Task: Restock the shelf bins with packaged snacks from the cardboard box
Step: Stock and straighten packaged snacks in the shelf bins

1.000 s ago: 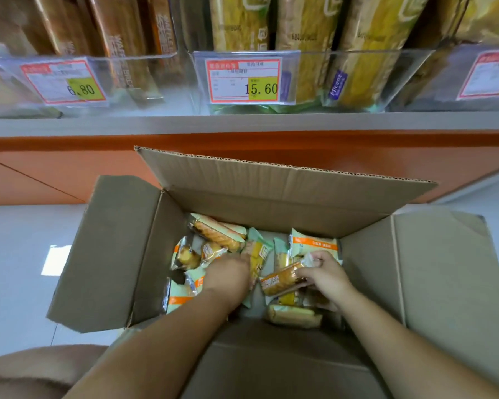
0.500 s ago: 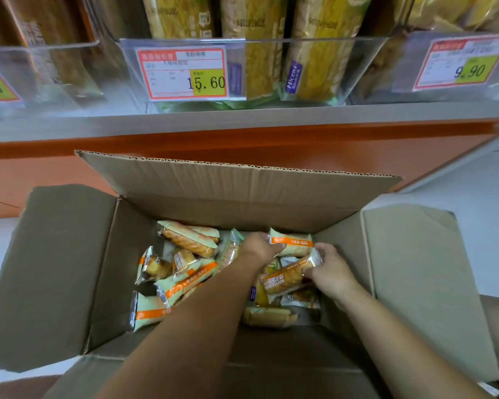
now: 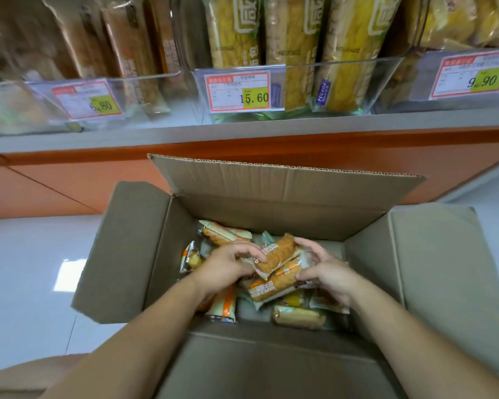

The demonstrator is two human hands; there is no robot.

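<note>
Right now both of your hands are down inside the open cardboard box (image 3: 285, 182), and between them they hold a pair of packets (image 3: 274, 269) stacked one over the other. Your left hand (image 3: 228, 266) has its fingers curled onto the left end of the upper one, thumb and fingertips pinching the wrapper. Your right hand (image 3: 327, 273) cups the right ends: its fingers arch over the top of the upper packet while the thumb presses against the lower one. The pair lies slantwise over the middle of the box, raised off the loose packets (image 3: 224, 305) beneath.

Those other snacks cover the box floor. One lies in the far left corner, a few run along the left wall under your left wrist, and one long bar (image 3: 298, 316) rests against the near wall. All four flaps stand open, the far one tilted up towards the shelf (image 3: 242, 131).

On that shelf, beyond the box's far edge, clear bins (image 3: 343, 63) hold upright bags. Price tags (image 3: 239, 92) on their fronts read 6.80, 15.60 and 9.90.
</note>
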